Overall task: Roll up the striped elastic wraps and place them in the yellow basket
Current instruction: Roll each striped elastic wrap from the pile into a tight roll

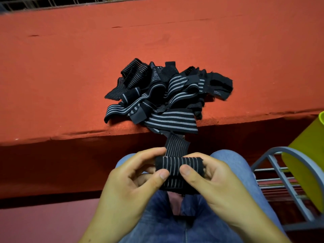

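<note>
both hands grip the same half-made roll (178, 164), low in the middle of the frame. the left hand (133, 174) pinches its left end and the right hand (210, 179) its right end, with each thumb pressed on the front face and the fingers curled behind. the roll's long axis runs left to right across the frame, so its stripes stand upright. a short flap of the same wrap hangs below it, over the lap (175, 225).

from the top of the roll the loose tail (177, 145) runs straight up the frame, at right angles to the roll's axis. it passes over the edge of the red ledge (70, 76) and into the pile (163, 92) of unrolled wraps. winding on probably means turning the roll up and away towards that edge. the tail's far end is tangled under other strips, so it may drag some of them off the ledge.

the basket (308, 155) sits at the right edge of the frame, partly cut off and well apart from the roll. it is nearer the right hand. the curved rail of a grey rack (284, 181) lies between that hand and the basket and would have to be cleared. what the basket holds cannot be seen.
</note>
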The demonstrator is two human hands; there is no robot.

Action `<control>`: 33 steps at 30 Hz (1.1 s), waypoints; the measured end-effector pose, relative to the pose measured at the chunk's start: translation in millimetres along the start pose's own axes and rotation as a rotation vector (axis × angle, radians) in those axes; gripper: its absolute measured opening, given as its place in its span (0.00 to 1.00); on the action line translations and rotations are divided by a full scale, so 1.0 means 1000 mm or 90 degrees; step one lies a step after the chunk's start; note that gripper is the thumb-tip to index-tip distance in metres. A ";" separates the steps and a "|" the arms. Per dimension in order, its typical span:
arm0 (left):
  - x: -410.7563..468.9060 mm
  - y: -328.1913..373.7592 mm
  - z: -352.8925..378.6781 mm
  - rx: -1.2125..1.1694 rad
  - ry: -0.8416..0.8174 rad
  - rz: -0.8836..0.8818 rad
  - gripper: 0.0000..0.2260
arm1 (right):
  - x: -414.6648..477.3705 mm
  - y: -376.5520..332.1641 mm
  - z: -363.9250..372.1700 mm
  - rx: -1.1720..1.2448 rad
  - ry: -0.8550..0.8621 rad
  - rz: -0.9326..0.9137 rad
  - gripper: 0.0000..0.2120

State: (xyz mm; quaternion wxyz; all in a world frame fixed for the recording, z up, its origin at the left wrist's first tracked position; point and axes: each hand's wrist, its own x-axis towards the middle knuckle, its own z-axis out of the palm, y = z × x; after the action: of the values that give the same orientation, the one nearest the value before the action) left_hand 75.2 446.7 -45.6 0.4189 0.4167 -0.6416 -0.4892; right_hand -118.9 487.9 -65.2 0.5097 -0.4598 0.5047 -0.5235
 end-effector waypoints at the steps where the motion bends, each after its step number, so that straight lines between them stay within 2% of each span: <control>1: 0.000 0.001 0.001 -0.005 -0.006 -0.002 0.17 | 0.000 -0.001 0.000 -0.001 0.010 -0.008 0.18; 6: -0.001 0.003 0.003 0.003 -0.048 -0.004 0.13 | -0.002 -0.001 -0.003 -0.016 0.017 -0.034 0.23; 11: 0.024 -0.004 0.003 0.068 -0.051 0.016 0.09 | 0.000 0.001 -0.004 -0.022 0.036 -0.034 0.10; 13: 0.050 -0.019 0.005 0.081 -0.076 -0.040 0.11 | 0.000 0.000 -0.004 0.010 0.035 -0.029 0.11; 16: 0.100 -0.058 0.008 0.269 -0.110 -0.020 0.11 | -0.001 -0.003 -0.004 0.022 0.034 -0.016 0.09; 18: 0.129 -0.077 0.011 0.408 -0.159 0.009 0.17 | -0.001 -0.005 -0.005 0.020 0.036 -0.003 0.10; 20: 0.150 -0.089 0.017 0.505 -0.208 0.026 0.21 | -0.002 -0.007 -0.006 0.011 0.035 -0.002 0.08; 22: 0.165 -0.095 0.022 0.578 -0.231 0.046 0.21 | -0.002 -0.008 -0.007 0.001 0.040 -0.007 0.07; 28: 0.172 -0.099 0.029 0.666 -0.232 0.081 0.19 | -0.003 -0.006 -0.010 -0.013 0.049 -0.012 0.06; 33: 0.175 -0.103 0.028 0.694 -0.260 0.062 0.18 | -0.001 -0.005 -0.009 -0.020 0.042 -0.017 0.09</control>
State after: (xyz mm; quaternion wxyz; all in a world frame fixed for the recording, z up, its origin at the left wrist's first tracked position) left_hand 8.8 271.4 -128.7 0.0334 0.4393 -0.8869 -0.1389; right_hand -128.2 489.4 -60.9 0.4787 -0.4570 0.5231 -0.5370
